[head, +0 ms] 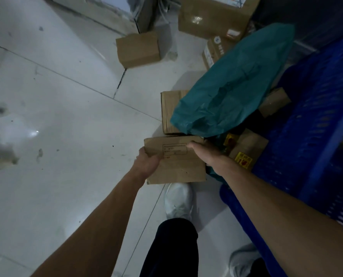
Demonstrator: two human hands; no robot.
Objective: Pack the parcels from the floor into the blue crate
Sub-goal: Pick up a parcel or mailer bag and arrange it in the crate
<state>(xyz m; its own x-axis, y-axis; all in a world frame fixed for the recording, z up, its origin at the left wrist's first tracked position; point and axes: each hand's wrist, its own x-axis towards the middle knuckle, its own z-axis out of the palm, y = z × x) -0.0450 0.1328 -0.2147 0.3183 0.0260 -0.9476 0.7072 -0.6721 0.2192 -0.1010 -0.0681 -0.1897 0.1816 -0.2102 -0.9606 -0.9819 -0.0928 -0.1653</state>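
— White tiled floor (pixel 56 116) lies bare across the left side; how is the right?

— Crowded. The blue crate (pixel 314 120) runs along the right edge, its slatted wall facing the parcels heaped just beside it.

— What is in the crate?

— I cannot tell; only its wall and rim show.

— And the heap?

— A teal plastic bag (pixel 232 92) sprawls over a brown box (pixel 169 110) and leans against the crate. Beside the crate wall sit a small taped box (pixel 274 101) and a box with yellow stickers (pixel 246 150). Farther off, a lone carton (pixel 138 49) stands on open tile, with a large carton (pixel 210 16) behind it.

— The hands?

— Both grip one flat cardboard parcel (pixel 175 159) above a white shoe (pixel 178 200). The left hand (pixel 146 163) is curled round its left edge; the right hand (pixel 203 151) clamps the top right corner, fingers probably wrapped behind, though the blur hides them.
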